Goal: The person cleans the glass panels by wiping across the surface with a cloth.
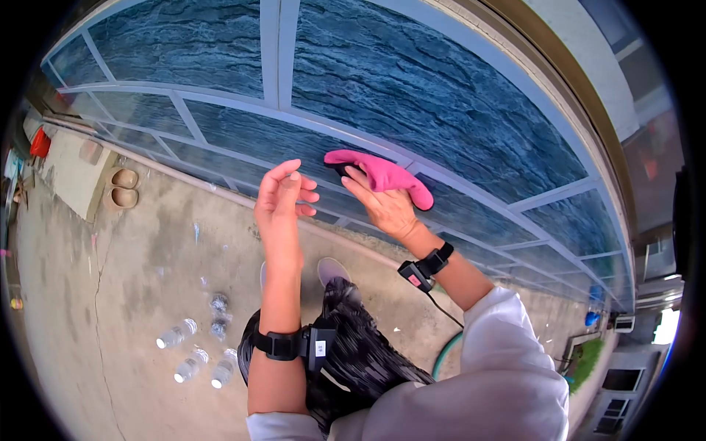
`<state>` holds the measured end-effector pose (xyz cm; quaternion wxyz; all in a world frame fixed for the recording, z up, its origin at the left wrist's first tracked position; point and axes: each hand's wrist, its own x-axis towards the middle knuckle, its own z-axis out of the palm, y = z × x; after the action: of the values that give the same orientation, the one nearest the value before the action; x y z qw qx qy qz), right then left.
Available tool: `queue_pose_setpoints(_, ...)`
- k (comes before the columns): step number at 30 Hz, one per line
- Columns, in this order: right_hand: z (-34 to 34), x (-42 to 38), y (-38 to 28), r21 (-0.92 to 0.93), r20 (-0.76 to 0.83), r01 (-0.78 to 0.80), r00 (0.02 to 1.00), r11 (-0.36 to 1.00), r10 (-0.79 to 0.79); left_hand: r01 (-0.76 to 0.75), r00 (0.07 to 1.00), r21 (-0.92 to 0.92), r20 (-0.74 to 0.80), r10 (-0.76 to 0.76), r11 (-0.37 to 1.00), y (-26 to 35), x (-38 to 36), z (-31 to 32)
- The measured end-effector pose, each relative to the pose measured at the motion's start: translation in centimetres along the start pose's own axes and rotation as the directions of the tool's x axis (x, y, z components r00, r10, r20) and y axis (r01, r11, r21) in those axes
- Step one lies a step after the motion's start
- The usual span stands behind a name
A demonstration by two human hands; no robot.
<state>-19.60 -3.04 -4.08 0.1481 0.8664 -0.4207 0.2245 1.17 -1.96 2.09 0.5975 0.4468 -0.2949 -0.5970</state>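
Pressing a pink cloth to the blue glass wall mid-frame, the right hand grips it while the left hand hovers empty with fingers loose above the concrete floor at lower left.

The glass wall closes off everything ahead; its pale frame bars stand slightly proud of the panes. The right hand presses a pink cloth against the glass, so that patch is taken. The left hand hangs just beside it, apart from the pane, with open air to its left. Below, the concrete floor lies open except for plastic bottles near its left part, a green hose and two clogs by the wall's foot.
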Motion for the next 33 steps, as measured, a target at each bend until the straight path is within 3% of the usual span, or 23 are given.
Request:
queue_pose_setpoints(1,0.8,-0.1,0.0,0.067,0.219,0.019,0.975,0.998,-0.033,-0.012,1.0,-0.011,-0.005,0.012,1.0,0.0,0.1,-0.1)
queue_pose_setpoints(2,2.0,-0.7,0.2,0.077,0.218,0.021,0.975,0.997,-0.037,-0.029,1.0,-0.021,-0.011,0.029,0.999,0.2,0.2,-0.3)
queue_pose_setpoints(4,3.3,-1.3,0.4,0.146,0.444,0.204,0.861,0.968,-0.248,-0.036,0.999,-0.023,-0.03,0.035,0.999,0.6,0.5,-0.5)
queue_pose_setpoints(5,3.7,-2.1,0.9,-0.186,0.486,0.475,0.805,0.86,-0.339,-0.029,0.999,-0.027,-0.042,0.028,0.999,0.5,0.3,-0.7)
queue_pose_setpoints(6,3.2,-2.1,1.3,-0.284,0.51,0.587,0.762,0.758,-0.399,-0.007,0.998,-0.024,-0.068,0.005,1.0,0.5,0.4,-0.8)
queue_pose_setpoints(7,3.2,-2.3,1.7,-0.176,0.507,0.572,0.75,0.801,-0.424,-0.042,0.997,-0.053,-0.059,0.039,0.998,0.4,0.6,-0.8)
queue_pose_setpoints(8,0.9,-0.4,1.2,0.165,0.448,0.312,0.822,0.936,-0.353,-0.073,0.996,-0.078,-0.056,0.069,0.994,0.2,0.5,-1.0)
queue_pose_setpoints(11,-3.4,4.4,0.7,-0.132,0.232,0.34,0.924,0.931,-0.304,-0.122,0.988,-0.112,-0.104,0.11,0.986,0.8,0.4,-1.0)
queue_pose_setpoints(14,-2.5,7.5,-0.5,-0.294,0.283,0.36,0.918,0.885,-0.279,-0.149,0.974,-0.117,-0.19,0.125,0.982,1.0,0.9,-1.5)
queue_pose_setpoints(16,0.2,8.5,-1.2,-0.236,0.379,0.382,0.883,0.894,-0.277,-0.151,0.969,-0.119,-0.214,0.124,0.981,1.2,1.0,-1.5)
queue_pose_setpoints(17,1.6,8.9,-1.7,-0.472,0.424,0.54,0.832,0.696,-0.358,-0.16,0.964,-0.118,-0.234,0.129,0.98,1.1,1.0,-1.7)
queue_pose_setpoints(18,3.5,9.0,-2.2,-0.467,0.424,0.541,0.831,0.699,-0.36,-0.169,0.958,-0.115,-0.254,0.135,0.979,1.1,1.0,-2.1)
queue_pose_setpoints(20,8.0,8.5,-2.7,-0.569,0.458,0.642,0.767,0.514,-0.45,-0.184,0.952,-0.118,-0.27,0.147,0.976,1.3,1.0,-2.5)
queue_pose_setpoints(21,10.7,7.5,-2.6,-0.569,0.46,0.642,0.767,0.514,-0.448,-0.201,0.947,-0.13,-0.28,0.159,0.971,1.3,1.1,-2.5)
queue_pose_setpoints(24,17.8,4.2,-2.0,-0.747,0.455,0.639,0.694,0.185,-0.558,-0.213,0.947,-0.138,-0.273,0.17,0.967,1.8,1.1,-2.2)
queue_pose_setpoints(29,17.0,-3.4,0.1,-0.552,0.714,0.826,0.539,0.113,-0.446,-0.203,0.947,-0.162,-0.284,0.151,0.966,2.3,0.9,-2.4)
queue_pose_setpoints(33,11.6,-12.6,4.0,-0.292,0.912,0.956,0.283,0.012,-0.297,-0.221,0.932,-0.178,-0.328,0.154,0.959,2.7,0.5,-3.1)
